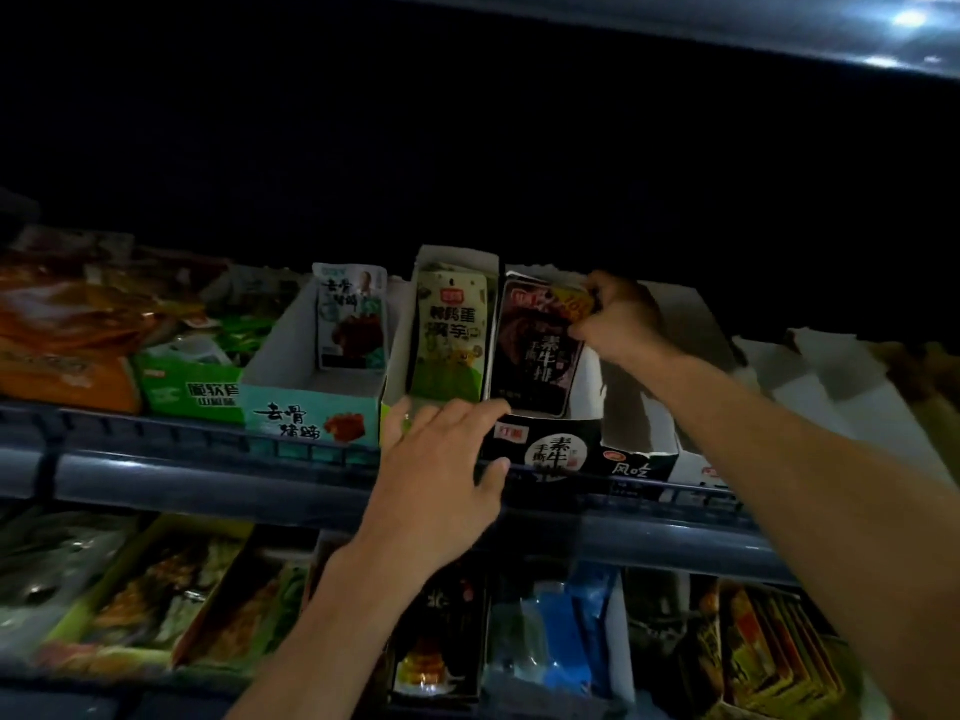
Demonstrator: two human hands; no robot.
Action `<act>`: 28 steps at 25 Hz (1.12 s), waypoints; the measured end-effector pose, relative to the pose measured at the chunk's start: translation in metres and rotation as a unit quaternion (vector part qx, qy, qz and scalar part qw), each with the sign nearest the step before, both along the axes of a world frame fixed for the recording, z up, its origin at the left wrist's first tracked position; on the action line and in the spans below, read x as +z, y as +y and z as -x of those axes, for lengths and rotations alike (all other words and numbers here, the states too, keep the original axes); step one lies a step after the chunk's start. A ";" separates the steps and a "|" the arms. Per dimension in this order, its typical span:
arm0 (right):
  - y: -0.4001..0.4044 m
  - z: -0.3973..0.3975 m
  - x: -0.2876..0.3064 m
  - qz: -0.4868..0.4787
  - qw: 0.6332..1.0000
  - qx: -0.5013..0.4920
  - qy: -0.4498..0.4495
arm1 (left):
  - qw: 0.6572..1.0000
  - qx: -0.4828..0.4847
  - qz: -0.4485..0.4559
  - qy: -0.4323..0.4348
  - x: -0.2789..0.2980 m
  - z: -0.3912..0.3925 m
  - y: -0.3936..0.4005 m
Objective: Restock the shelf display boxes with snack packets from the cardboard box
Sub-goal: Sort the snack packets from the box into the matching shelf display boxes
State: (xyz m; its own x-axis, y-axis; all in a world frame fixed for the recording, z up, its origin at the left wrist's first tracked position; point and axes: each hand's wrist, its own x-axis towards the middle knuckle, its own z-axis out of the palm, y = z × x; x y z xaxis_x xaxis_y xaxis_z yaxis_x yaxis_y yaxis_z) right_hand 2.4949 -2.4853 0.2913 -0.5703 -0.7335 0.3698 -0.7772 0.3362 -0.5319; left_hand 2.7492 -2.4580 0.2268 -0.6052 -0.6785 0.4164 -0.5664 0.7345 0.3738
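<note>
A black display box (550, 449) stands on the upper shelf, with dark snack packets (535, 350) upright inside it. My right hand (618, 317) pinches the top right corner of the front dark packet. My left hand (441, 459) rests with spread fingers on the front lip of the black box and of the green box to its left, which holds green packets (449, 335). The cardboard box is out of view.
A teal display box (311, 413) with one packet (353, 317) stands to the left, past it a green box (192, 389) and orange bags (67, 324). White boxes (639, 439) stand to the right. The shelf rail (208, 470) runs below; a lower shelf holds more packets.
</note>
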 end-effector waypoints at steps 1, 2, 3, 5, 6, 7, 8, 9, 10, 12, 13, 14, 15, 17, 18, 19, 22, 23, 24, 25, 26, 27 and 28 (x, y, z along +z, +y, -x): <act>-0.003 -0.002 -0.003 -0.013 0.999 -0.011 0.052 | 1.000 -0.001 -0.001 -0.002 -0.001 0.001 0.000; -0.004 -0.005 -0.007 -0.012 0.997 -0.015 0.079 | 1.000 -0.003 -0.002 -0.006 -0.001 0.001 0.001; -0.004 -0.007 -0.009 -0.001 0.995 -0.016 0.094 | 1.000 -0.003 -0.002 -0.010 -0.002 0.001 0.000; -0.003 -0.011 -0.013 0.031 0.991 -0.026 0.127 | 1.000 -0.001 0.005 -0.017 -0.004 0.002 -0.001; -0.001 -0.011 -0.014 0.037 0.987 -0.037 0.153 | 1.000 0.000 0.010 -0.020 -0.004 0.002 -0.001; 0.000 -0.011 -0.013 0.029 0.982 -0.049 0.179 | 1.000 0.000 0.013 -0.020 -0.005 0.002 -0.001; 0.000 -0.011 -0.013 0.011 0.978 -0.061 0.199 | 1.000 -0.003 0.015 -0.016 -0.006 0.002 0.000; 0.000 -0.010 -0.011 -0.008 0.977 -0.069 0.202 | 1.000 -0.005 0.015 -0.015 -0.007 0.001 0.000; 0.002 -0.009 -0.010 -0.021 0.979 -0.070 0.189 | 1.000 -0.007 0.014 -0.013 -0.007 0.001 0.000; 0.011 -0.010 -0.009 -0.012 0.989 -0.052 0.141 | 1.000 -0.011 0.019 -0.005 -0.009 0.001 -0.002; 0.021 -0.014 -0.008 0.007 0.993 -0.038 0.112 | 1.000 -0.011 0.024 -0.002 -0.010 0.001 -0.002; 0.036 -0.020 -0.010 0.025 0.996 -0.021 0.080 | 1.000 -0.009 0.028 -0.006 -0.011 0.000 -0.002; 0.055 -0.028 -0.014 0.041 0.998 -0.004 0.051 | 0.999 -0.006 0.034 -0.012 -0.012 0.000 0.000; 0.102 -0.053 -0.027 0.089 0.995 0.019 0.030 | 0.999 -0.001 0.038 -0.021 -0.018 0.000 0.008; 0.129 -0.069 -0.039 0.116 0.993 0.026 0.023 | 0.999 0.005 0.031 -0.025 -0.022 -0.003 0.016; 0.155 -0.087 -0.058 0.136 0.990 0.035 0.012 | 0.999 0.013 0.029 -0.018 -0.029 -0.006 0.026; 0.226 -0.138 -0.156 0.093 0.994 0.040 -0.052 | 0.995 0.021 0.081 0.061 -0.063 -0.019 0.063; 0.249 -0.153 -0.198 0.030 0.994 0.035 -0.098 | 0.996 0.002 0.057 0.061 -0.079 -0.025 0.074; 0.269 -0.165 -0.234 -0.052 0.984 0.029 -0.167 | 0.999 -0.024 -0.002 0.032 -0.094 -0.032 0.083; 0.286 -0.172 -0.271 -0.153 0.961 0.025 -0.228 | 0.995 -0.042 -0.083 -0.033 -0.114 -0.040 0.091; 0.303 -0.178 -0.303 -0.266 0.931 0.045 -0.245 | 0.976 -0.051 -0.168 -0.130 -0.139 -0.052 0.100; 0.318 -0.180 -0.330 -0.369 0.896 0.085 -0.232 | 0.935 -0.063 -0.248 -0.246 -0.163 -0.065 0.109; 0.330 -0.181 -0.351 -0.450 0.857 0.129 -0.214 | 0.872 -0.083 -0.321 -0.361 -0.186 -0.077 0.118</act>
